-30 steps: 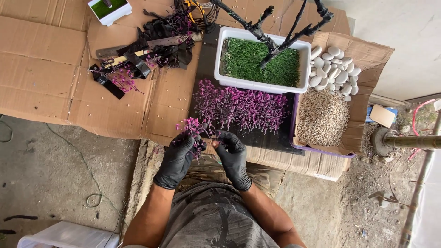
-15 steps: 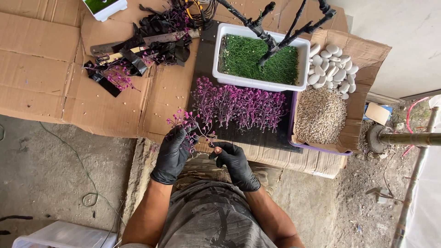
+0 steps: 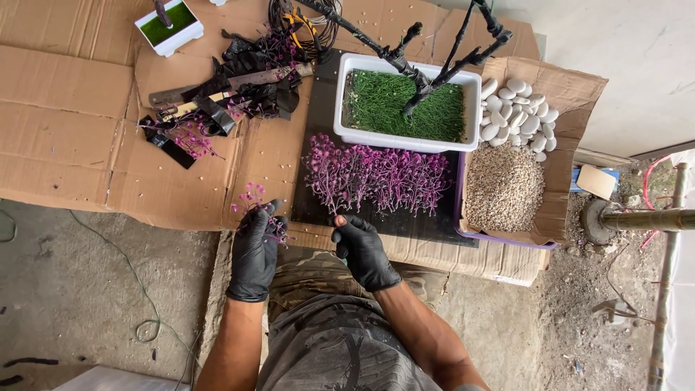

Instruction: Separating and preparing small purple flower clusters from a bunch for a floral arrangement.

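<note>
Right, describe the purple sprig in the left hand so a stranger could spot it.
Start at the white planter of green grass, then go down-left past the black mat. The left hand, gloved black, grips the purple sprig: the only one lifted off the loose purple pile.

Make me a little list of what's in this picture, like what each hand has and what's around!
Left hand: left hand in a black glove holds a purple sprig
Right hand: right hand, gloved, fingertips at the purple sprig pile
Behind pile: white tray of green grass with black branches
Right side: white pebbles, gravel
Surface: cardboard
</note>
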